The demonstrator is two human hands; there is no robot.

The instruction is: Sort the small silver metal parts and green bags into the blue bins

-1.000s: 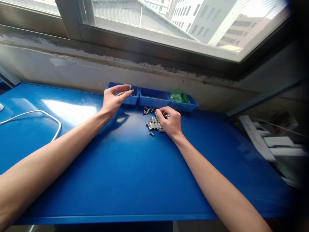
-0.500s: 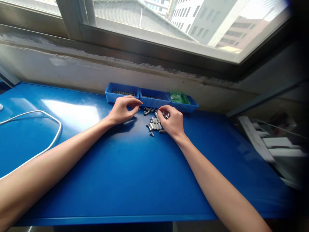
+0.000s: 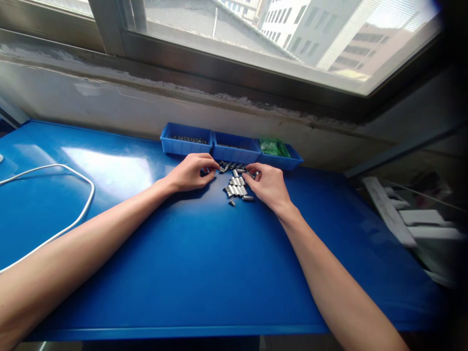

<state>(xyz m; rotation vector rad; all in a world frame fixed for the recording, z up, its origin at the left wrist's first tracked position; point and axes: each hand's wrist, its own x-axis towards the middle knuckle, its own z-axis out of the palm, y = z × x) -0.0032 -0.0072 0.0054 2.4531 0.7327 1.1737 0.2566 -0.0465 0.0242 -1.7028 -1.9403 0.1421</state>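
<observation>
My left hand [image 3: 194,172] is curled at the left edge of a small heap of screws [image 3: 229,166], its index fingertip close to them. Its thumb and index finger are a little apart, with nothing plain between them. Opposite it, my right hand [image 3: 269,184] has thumb and index finger drawn together at the right side of the heap; what they pinch is too small to make out. Between the hands, several silvery metal cylinders [image 3: 237,186] lie side by side in rows. One cylinder [image 3: 248,198] lies apart near the right hand, and a single screw [image 3: 231,202] lies in front.
Against the wall stand three blue bins: the left bin [image 3: 186,147] holds small metal parts, the middle bin [image 3: 237,154] dark pieces, the right bin [image 3: 280,162] green plastic packets [image 3: 273,147]. A white cable [image 3: 90,192] curves over the blue table [image 3: 190,273] at left.
My left hand has moved right and slightly down to the screws. My right hand has shifted slightly right, uncovering more cylinders.
</observation>
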